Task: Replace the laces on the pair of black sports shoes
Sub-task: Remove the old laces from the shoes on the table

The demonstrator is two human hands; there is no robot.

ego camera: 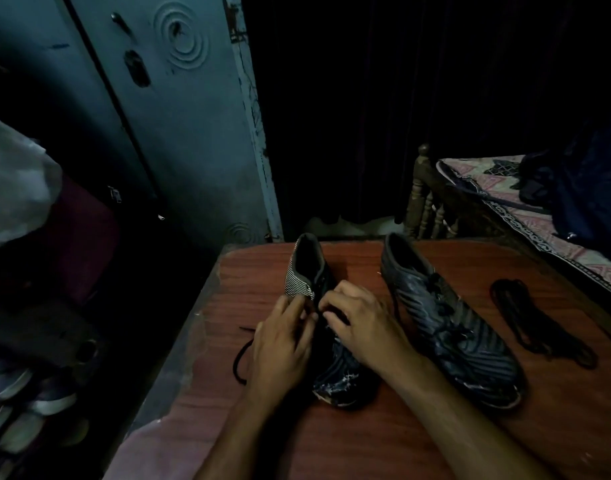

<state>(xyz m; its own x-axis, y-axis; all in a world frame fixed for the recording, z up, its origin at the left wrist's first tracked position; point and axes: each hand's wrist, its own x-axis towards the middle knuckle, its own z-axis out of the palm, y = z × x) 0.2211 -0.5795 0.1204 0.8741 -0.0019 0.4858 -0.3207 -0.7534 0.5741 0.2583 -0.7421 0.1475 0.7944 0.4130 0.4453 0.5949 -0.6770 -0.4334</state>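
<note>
Head view: left hand (279,344) and right hand (361,323), fingers curled, both pinch at the lacing of the left shoe (335,372) mid-table (418,441). Black lace end (240,358) trails left. Second shoe (449,320) beside it, right; loose lace bundle (539,323) farther right.

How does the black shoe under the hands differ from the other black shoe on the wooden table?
The black striped shoe under the hands is being worked on: the left hand and right hand both have fingers curled at its lace area, and a loose black lace end trails beside it. The other black shoe lies untouched to the right, nearer a bundle of black laces. Both are dark, striped, scuffed, and lie toes toward the camera on the reddish wooden table.
</note>
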